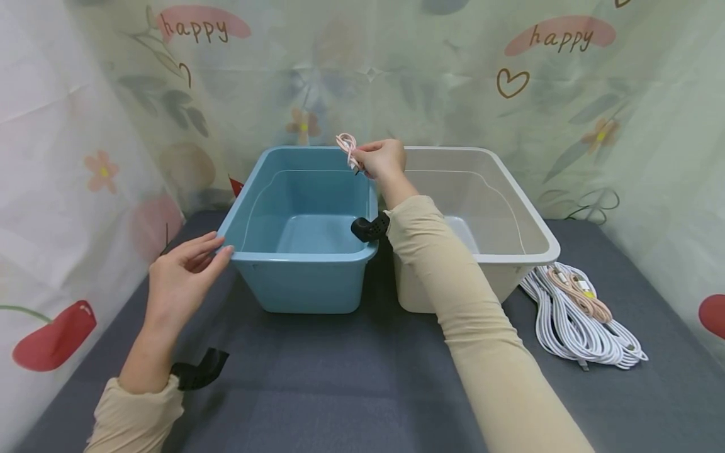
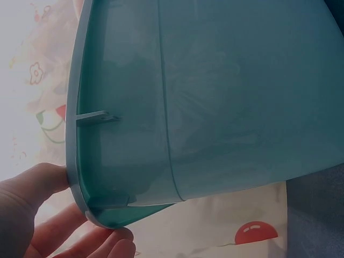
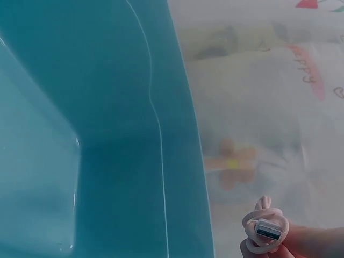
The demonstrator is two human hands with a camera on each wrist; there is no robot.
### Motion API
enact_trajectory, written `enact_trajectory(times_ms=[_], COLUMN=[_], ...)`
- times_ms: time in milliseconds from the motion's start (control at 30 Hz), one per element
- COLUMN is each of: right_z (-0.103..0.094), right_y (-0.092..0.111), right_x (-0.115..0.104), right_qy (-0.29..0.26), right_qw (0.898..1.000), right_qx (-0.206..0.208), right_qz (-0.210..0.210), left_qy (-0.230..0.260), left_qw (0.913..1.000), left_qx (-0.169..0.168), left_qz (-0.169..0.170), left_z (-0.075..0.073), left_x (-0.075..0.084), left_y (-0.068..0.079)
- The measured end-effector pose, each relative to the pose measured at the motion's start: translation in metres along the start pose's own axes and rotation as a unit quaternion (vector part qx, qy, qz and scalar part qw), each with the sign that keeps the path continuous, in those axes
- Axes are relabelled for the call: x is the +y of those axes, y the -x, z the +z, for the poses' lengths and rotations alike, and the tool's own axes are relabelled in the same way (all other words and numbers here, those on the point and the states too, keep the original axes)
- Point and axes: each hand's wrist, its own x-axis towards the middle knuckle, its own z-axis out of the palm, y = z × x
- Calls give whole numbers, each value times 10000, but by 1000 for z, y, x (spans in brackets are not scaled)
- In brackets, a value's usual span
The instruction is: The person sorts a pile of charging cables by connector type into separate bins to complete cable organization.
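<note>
Your right hand [image 1: 385,158] has its fingers pinched around a pale pink, looped charging cable [image 1: 347,146] with a metal USB plug. You hold that cable raised, and from the head view it appears at the far right corner of the blue rectangular plastic bin [image 1: 306,283]. In the right wrist view, the flat end of the plug faces the camera, framed by the cable's coils.

Your left hand [image 1: 178,283] grasps the near left corner of the blue bin's rim, thumb and fingers set around its lip; the left wrist view shows the fingers curled about the corner.

Just right of the blue bin stands a beige rectangular plastic bin [image 1: 415,290], partly hidden by your tan right sleeve [image 1: 487,308]. Well to the right of the blue bin, a heap of coiled white cables [image 1: 566,327] lies beside the beige bin, with peach-coloured cables [image 1: 591,308] on top. You wear 2 black wrist attachments, 1 in front of the blue bin's right rim and 1 nearer you. All of it rests on a dark grey cloth-covered surface [image 1: 317,390], and behind the blue bin hangs a pale printed curtain [image 1: 368,38] reading "happy" in 2 places.
</note>
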Motion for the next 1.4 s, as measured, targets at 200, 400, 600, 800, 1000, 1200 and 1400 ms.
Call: enact_trajectory(times_ms=[200, 400, 600, 800, 1000, 1200, 1400], right_z=[4, 5, 3, 1, -12, -24, -34], right_y=[-1, -1, 0, 2, 13, 24, 40], right_x=[0, 1, 2, -1, -15, -27, -31], right_qy=[-177, -332, 106, -40, -263, -397, -261], right_qw=[9997, 9992, 9992, 9971, 9918, 9831, 9760], right_qx=[77, 139, -238, -669, -1236, -1784, -2139], right_qz=[128, 187, 313, 357, 193, 18, -311], left_qy=[-4, 31, 63, 67, 14, -1, 15], left_qw=[10000, 10000, 10000, 10000, 10000, 10000, 10000], left_qx=[14, 6, -11, -19, 3, -13, 21], left_qz=[5, -1, 4, 4, -32, -20, -8], left_z=[1, 2, 2, 2, 2, 1, 1], left_x=[1, 3, 3, 3, 3, 3, 1], left_y=[0, -1, 0, 0, 0, -1, 1])
